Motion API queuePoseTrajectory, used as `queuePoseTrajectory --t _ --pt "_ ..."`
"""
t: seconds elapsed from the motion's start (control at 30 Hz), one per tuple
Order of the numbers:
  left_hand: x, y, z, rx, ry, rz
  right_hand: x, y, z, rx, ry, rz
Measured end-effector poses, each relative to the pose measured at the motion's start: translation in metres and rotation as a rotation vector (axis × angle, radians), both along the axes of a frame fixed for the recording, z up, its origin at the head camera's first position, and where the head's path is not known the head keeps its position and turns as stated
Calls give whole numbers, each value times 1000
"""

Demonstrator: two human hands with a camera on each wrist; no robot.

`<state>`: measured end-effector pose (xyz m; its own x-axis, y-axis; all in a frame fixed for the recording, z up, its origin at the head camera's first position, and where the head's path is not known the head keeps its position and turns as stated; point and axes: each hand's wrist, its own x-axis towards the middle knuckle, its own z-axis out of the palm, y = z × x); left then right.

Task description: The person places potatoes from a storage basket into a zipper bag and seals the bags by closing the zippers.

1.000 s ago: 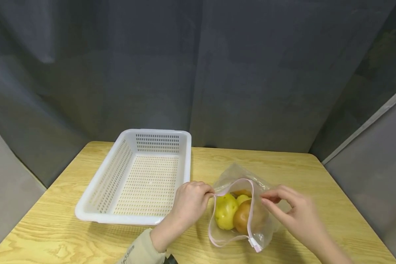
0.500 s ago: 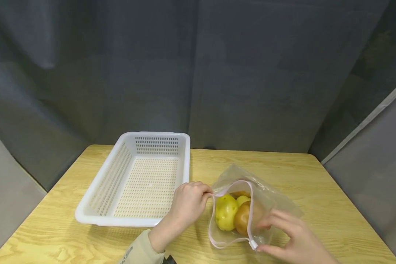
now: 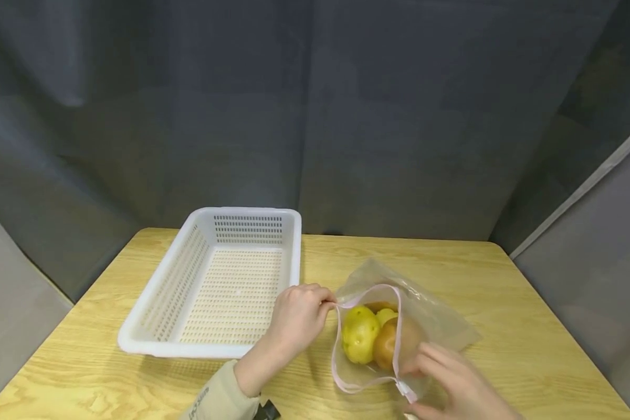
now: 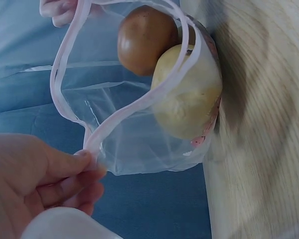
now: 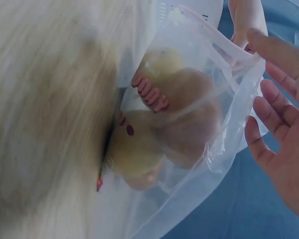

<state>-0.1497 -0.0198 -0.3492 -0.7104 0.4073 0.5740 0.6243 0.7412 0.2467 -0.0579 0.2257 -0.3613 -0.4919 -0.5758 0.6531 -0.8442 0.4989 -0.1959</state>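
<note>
A clear zip bag [image 3: 441,321] with a pink zip rim lies on the table, its mouth gaping toward me. Inside are a yellow fruit [image 3: 360,335], a brown round fruit [image 5: 192,117] and more fruit partly hidden behind them. My left hand [image 3: 299,315] pinches the left side of the rim between thumb and fingers; the left wrist view shows this grip closely. By the rim's near right corner is my right hand [image 3: 446,382], thumb and fingers spread apart around the white slider [image 3: 403,388]. In the right wrist view its fingers are loosely bent beside the bag's edge.
A white perforated plastic basket [image 3: 210,350] stands left of the bag, with nothing in it. The wooden table [image 3: 84,361] ends at dark curtains [image 3: 304,116] behind, and grey panels [image 3: 598,262] flank it.
My right hand has left the bag's upper right side and come down and nearer to the slider corner. The bag's right part has spread out to the right. My left hand keeps its pinch.
</note>
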Motion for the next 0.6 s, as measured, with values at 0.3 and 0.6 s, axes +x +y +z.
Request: queuePoseTrajectory --t 0.3,0.6 --pt "-4 -3 2 33 -26 15 -6 3 11 -77 88 83" --pt "-6 -7 4 67 -57 34 -6 6 26 -96 115 71"
